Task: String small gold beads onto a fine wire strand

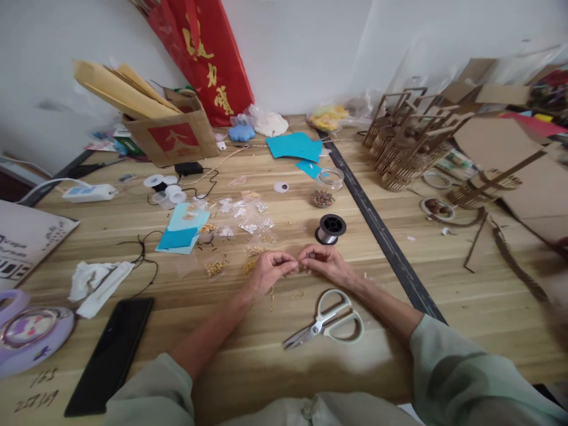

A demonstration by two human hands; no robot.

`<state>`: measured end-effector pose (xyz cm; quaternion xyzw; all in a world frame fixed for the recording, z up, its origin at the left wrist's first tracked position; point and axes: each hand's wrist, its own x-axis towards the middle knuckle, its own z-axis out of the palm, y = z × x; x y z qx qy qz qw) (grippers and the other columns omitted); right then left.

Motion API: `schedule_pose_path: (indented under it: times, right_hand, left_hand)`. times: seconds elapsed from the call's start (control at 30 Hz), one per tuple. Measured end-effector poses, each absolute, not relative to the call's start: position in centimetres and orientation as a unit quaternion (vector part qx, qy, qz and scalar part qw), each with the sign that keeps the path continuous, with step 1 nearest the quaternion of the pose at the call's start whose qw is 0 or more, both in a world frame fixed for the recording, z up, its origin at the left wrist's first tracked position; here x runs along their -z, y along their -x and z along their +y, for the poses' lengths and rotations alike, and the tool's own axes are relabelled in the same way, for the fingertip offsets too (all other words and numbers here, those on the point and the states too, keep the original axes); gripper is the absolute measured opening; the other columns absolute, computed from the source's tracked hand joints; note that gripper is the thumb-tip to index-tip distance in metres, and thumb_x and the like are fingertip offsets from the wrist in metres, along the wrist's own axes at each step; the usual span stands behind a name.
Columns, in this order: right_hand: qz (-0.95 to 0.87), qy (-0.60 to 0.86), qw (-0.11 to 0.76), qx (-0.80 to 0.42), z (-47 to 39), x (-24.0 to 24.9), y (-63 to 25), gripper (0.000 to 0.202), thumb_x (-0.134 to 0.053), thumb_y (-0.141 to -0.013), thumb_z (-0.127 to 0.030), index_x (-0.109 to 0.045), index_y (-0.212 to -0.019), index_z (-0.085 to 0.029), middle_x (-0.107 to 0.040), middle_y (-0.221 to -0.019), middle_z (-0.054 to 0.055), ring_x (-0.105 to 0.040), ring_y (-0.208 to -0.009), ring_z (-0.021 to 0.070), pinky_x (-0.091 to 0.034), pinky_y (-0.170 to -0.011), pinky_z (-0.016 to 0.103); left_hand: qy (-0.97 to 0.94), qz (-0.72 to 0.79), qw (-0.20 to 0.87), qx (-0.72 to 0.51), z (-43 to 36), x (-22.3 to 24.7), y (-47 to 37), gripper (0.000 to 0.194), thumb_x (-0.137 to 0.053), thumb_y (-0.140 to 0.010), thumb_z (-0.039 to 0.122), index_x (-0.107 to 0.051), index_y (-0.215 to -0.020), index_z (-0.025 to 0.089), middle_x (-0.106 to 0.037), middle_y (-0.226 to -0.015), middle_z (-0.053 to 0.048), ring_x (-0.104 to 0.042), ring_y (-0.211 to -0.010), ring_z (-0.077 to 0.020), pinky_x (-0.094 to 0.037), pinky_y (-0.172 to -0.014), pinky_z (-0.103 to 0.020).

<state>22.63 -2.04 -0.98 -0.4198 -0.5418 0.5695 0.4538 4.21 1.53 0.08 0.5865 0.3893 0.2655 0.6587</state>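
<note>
My left hand point(271, 271) and my right hand point(326, 263) nearly touch at their fingertips above the wooden table point(248, 367). Each is closed in a pinch; what lies between the fingers is too small to make out. A thin gold chain point(272, 297) hangs or lies just below my left hand. Scissors point(326, 320) with pale handles lie slightly open below my right hand, blades pointing left. Behind that hand stands a black spool of clear thread point(331, 229). Small bags of gold beads point(215, 268) are left of my left hand, with bags of silver pieces point(257, 225) further back.
A black phone point(110, 355) and white tissue point(97, 287) lie at the left. Further back are blue paper point(180, 228), a cardboard box point(177, 139) and a jar of beads point(323, 196). A dark strip point(377, 219) crosses the table; wooden baskets point(406, 148) stand right of it.
</note>
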Motion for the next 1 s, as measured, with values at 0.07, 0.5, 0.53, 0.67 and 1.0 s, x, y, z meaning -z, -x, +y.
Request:
schedule_pose_path:
  times: [0.07, 0.5, 0.53, 0.67, 1.0]
  right_hand:
    - [-0.548, 0.42, 0.461, -0.558, -2.18, 0.87, -22.45, 0.025, -0.068, -0.076, -0.037, -0.064, -0.083, -0.014, -0.06, -0.073, 0.002, -0.053, -0.058, 0.0084, -0.046, -0.055, 0.021]
    - [-0.567, 0.422, 0.47, -0.528, -2.36, 0.38, -21.97, 0.024, -0.069, -0.074, -0.037, -0.065, -0.082, -0.015, -0.062, -0.075, 0.003, -0.054, -0.063, 0.0114, -0.044, -0.058, 0.024]
    - [-0.567, 0.421, 0.47, -0.529, -2.36, 0.42, -21.96, 0.023, -0.069, -0.074, -0.036, -0.065, -0.082, -0.015, -0.062, -0.075, 0.003, -0.055, -0.064, 0.0117, -0.044, -0.059, 0.024]
    - [-0.567, 0.421, 0.47, -0.53, -2.38, 0.51, -21.96, 0.022, -0.069, -0.074, -0.035, -0.065, -0.082, -0.015, -0.062, -0.075, 0.003, -0.055, -0.065, 0.0122, -0.044, -0.061, 0.025]
    - [-0.58, 0.435, 0.461, -0.512, -2.5, 0.87, -21.98, 0.019, -0.067, -0.078, -0.033, -0.063, -0.083, -0.016, -0.059, -0.077, 0.003, -0.053, -0.067, 0.0121, -0.041, -0.059, 0.024]
  left_hand:
    - [-0.571, 0.384, 0.675, -0.269, 1.48, -0.1, -4.22, 0.024, -0.069, -0.069, 0.034, -0.067, -0.076, 0.011, -0.067, -0.066, -0.003, -0.055, -0.056, -0.0092, -0.045, -0.058, -0.022]
    - [-0.555, 0.392, 0.675, -0.285, 1.56, -0.27, -4.21, 0.02, -0.071, -0.064, 0.03, -0.065, -0.069, 0.012, -0.061, -0.058, 0.001, -0.052, -0.053, -0.0081, -0.045, -0.056, -0.022]
    - [-0.553, 0.392, 0.676, -0.287, 1.6, -0.19, -4.21, 0.02, -0.071, -0.064, 0.03, -0.065, -0.069, 0.012, -0.06, -0.058, 0.001, -0.052, -0.052, -0.008, -0.045, -0.056, -0.022]
    - [-0.549, 0.393, 0.679, -0.288, 1.69, -0.13, -4.25, 0.019, -0.071, -0.062, 0.028, -0.065, -0.068, 0.012, -0.06, -0.057, 0.001, -0.051, -0.052, -0.0079, -0.045, -0.056, -0.022]
    - [-0.546, 0.382, 0.687, -0.288, 1.61, -0.09, -4.16, 0.022, -0.074, -0.062, 0.031, -0.066, -0.069, 0.012, -0.061, -0.058, 0.001, -0.052, -0.054, -0.0079, -0.044, -0.057, -0.021]
